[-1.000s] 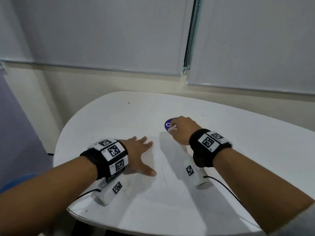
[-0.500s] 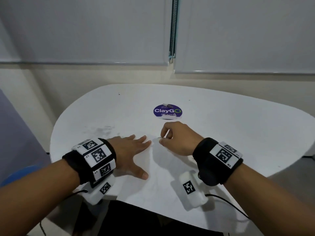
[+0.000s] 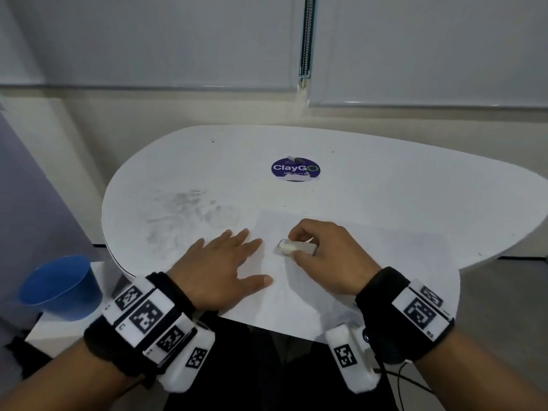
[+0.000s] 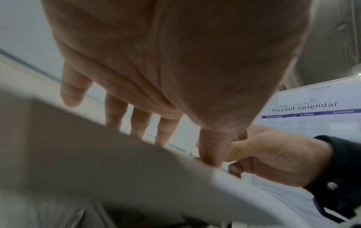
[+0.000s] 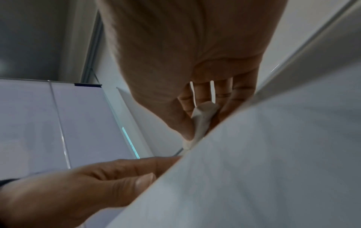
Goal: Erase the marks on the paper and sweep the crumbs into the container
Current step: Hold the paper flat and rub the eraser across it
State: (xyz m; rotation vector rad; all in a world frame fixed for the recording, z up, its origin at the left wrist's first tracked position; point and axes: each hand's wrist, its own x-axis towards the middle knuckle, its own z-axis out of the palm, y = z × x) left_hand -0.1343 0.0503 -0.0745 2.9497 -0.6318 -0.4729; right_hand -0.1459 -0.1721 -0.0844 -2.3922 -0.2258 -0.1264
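i'm pinching the eraser [image 3: 295,247] in my right hand [image 3: 329,256], its long axis lying left-right on the paper [image 3: 385,262], while my left hand [image 3: 222,271] is pressing flat and spread just beside it, the cup [image 3: 59,289] sitting far left.

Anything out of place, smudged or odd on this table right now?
Yes: grey smudges mark the white table left of the white paper sheet, not on it. The blue plastic cup sits off the table, lower left. The right hand pinches a white eraser.
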